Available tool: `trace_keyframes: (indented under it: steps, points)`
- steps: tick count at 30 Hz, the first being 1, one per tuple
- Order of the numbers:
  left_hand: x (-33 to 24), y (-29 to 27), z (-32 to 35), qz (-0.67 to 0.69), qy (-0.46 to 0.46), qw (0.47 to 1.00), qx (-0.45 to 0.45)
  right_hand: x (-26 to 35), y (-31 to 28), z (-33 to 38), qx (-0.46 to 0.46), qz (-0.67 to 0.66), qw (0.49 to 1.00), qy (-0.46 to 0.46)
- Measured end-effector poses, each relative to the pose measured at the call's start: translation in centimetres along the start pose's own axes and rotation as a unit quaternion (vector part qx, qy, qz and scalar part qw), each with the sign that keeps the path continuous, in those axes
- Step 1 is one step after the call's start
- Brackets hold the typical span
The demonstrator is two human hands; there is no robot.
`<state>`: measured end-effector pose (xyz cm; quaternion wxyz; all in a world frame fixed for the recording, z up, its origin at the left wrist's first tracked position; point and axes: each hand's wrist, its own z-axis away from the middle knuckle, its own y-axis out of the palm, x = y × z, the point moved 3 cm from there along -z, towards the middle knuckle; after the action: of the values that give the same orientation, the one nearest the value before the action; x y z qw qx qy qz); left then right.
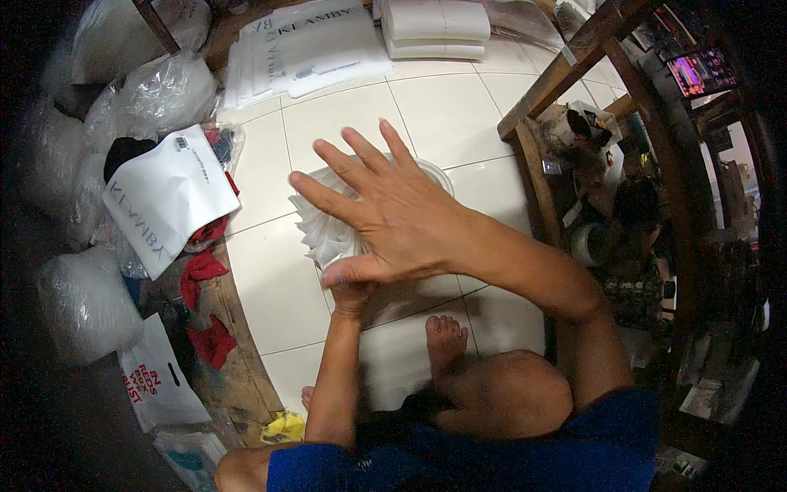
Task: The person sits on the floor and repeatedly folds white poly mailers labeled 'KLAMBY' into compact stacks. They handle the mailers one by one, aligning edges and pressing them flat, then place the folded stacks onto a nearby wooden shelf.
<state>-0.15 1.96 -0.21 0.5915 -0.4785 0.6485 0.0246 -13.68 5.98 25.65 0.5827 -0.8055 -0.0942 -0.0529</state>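
Our right hand (393,217) lies flat, its grip released and fingers spread wide, pressing down on a fanned stack of thin white plastic bags (324,230); the open palm seems meant to flatten the stack and hold the layers together. Our left hand (351,293) sits beneath it, mostly hidden, so we cannot tell whether its grip clenches the stack's lower edge or only props it. The stack rests on the white tiled floor (443,115) in front of our crossed legs. Beyond lie a flat pile of white mailer bags (307,45), a white printed mailer bag (168,197) on red cloths (203,266), and a wooden frame (566,74) at right
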Motion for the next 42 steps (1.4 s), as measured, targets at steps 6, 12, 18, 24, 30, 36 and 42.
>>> trace_keyframes:
  steps: [6, 12, 18, 24, 30, 36, 42]
  points:
    - [0.5, 0.1, 0.0, -0.022, 0.01, 0.999, -0.03, -0.2, 0.1, 0.3, 0.022, 0.022, 0.999, 0.009]
    - [4.0, 0.2, 0.5, -0.092, 0.002, 0.996, -0.013, -1.3, -3.7, 0.5, 0.001, 0.029, 0.998, 0.054]
    - [-1.7, -1.2, -2.2, -0.043, 0.047, 0.997, -0.052, -1.1, -1.0, 0.8, 0.072, 0.058, 0.995, 0.034]
    - [0.5, -1.1, -2.3, 0.099, -0.04, 0.994, 0.031, 0.1, -1.5, -1.8, -0.013, 0.029, 0.999, -0.012]
    - [0.1, 0.5, -2.6, 0.334, -0.168, 0.927, -0.012, -1.5, 0.6, -3.3, 0.052, 0.034, 0.998, 0.0]
    - [-2.1, -2.0, -3.2, -0.127, 0.087, 0.987, -0.048, -2.9, -0.4, -2.9, 0.017, 0.095, 0.995, 0.036]
    - [-5.5, -3.7, -5.1, 0.032, 0.028, 0.995, -0.086, -3.9, -1.4, 0.2, 0.064, 0.073, 0.994, 0.058]
